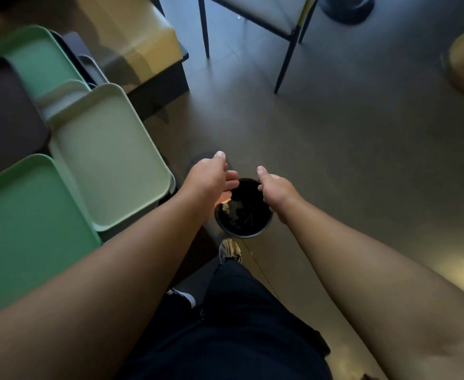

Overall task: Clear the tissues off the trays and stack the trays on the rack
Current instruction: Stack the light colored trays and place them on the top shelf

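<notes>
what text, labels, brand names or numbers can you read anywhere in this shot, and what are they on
None: no readable text anywhere in this view.
The pale green tray, the mint green tray and the dark tray show plain surfaces.
The black bin below the left hand and right hand shows no label.
The shoe is too small and blurred to show any brand.

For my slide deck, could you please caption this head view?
Both hands, left and right, open over a black bin beside tissue-free trays.
</notes>
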`<action>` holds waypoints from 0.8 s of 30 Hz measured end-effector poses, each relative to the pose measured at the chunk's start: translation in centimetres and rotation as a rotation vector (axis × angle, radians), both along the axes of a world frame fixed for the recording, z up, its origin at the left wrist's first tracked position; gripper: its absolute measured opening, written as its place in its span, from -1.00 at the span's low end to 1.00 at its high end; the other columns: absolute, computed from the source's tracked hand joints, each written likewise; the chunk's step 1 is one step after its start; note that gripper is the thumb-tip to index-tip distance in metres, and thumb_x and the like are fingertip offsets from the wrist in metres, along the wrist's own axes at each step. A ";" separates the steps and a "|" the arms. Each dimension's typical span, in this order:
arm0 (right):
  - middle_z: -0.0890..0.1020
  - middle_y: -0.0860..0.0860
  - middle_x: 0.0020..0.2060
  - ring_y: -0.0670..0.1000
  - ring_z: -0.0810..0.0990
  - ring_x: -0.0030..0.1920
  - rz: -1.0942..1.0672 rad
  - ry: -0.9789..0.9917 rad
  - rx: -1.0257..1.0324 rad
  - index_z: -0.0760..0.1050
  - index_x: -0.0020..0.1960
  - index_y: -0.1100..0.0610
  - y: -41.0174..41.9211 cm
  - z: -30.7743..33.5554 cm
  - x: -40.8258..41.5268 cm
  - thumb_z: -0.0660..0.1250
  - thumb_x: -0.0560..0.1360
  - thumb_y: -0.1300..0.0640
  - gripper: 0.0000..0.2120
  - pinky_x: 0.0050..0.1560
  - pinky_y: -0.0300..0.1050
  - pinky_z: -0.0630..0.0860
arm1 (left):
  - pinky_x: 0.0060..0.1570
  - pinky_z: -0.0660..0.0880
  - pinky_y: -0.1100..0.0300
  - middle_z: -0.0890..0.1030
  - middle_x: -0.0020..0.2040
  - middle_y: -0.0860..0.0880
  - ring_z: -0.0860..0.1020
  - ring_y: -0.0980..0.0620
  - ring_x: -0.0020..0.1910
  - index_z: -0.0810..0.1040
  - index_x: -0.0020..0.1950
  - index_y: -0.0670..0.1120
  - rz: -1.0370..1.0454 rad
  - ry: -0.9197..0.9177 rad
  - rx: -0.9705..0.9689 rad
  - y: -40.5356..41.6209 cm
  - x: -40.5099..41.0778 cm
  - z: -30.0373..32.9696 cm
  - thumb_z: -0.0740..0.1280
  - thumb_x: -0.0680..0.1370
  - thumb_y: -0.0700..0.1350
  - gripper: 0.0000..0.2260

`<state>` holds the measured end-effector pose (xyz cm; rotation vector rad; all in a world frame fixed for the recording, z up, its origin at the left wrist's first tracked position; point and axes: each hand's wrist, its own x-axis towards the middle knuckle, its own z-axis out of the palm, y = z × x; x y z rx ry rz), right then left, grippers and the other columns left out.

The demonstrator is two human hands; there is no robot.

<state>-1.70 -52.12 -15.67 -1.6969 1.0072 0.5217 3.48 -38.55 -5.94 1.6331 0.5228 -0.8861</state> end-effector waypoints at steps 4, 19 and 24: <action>0.69 0.06 -0.01 0.15 0.63 0.03 0.005 -0.148 0.021 0.62 0.03 0.12 2.4 5.4 2.7 0.11 0.49 -0.34 -0.42 0.22 0.14 0.50 | -0.13 0.50 0.08 0.63 -0.05 -0.14 0.65 -0.04 -0.11 0.44 -0.08 -0.09 -0.002 -0.138 -0.030 1.9 0.5 3.1 0.07 0.71 -0.03 -0.74; 0.62 0.11 0.21 0.20 0.58 0.20 0.566 -0.219 -0.407 0.49 0.30 0.09 16.0 11.8 10.7 0.31 0.48 -0.07 -0.56 0.15 0.04 0.55 | -0.03 0.52 0.12 0.61 -0.17 0.01 0.56 -0.01 -0.17 0.58 0.04 -0.07 0.077 -0.340 0.316 14.5 2.3 6.6 0.31 0.53 -0.21 -0.87; 0.53 0.13 0.12 0.13 0.53 0.01 0.297 -0.397 -0.323 0.50 0.09 0.17 16.5 12.5 10.5 0.17 0.56 0.12 -0.80 0.04 -0.04 0.49 | -0.04 0.50 0.17 0.62 -0.10 0.03 0.55 0.02 -0.14 0.58 0.06 -0.05 0.259 -0.477 0.354 18.0 2.4 7.2 0.31 0.53 -0.20 -0.86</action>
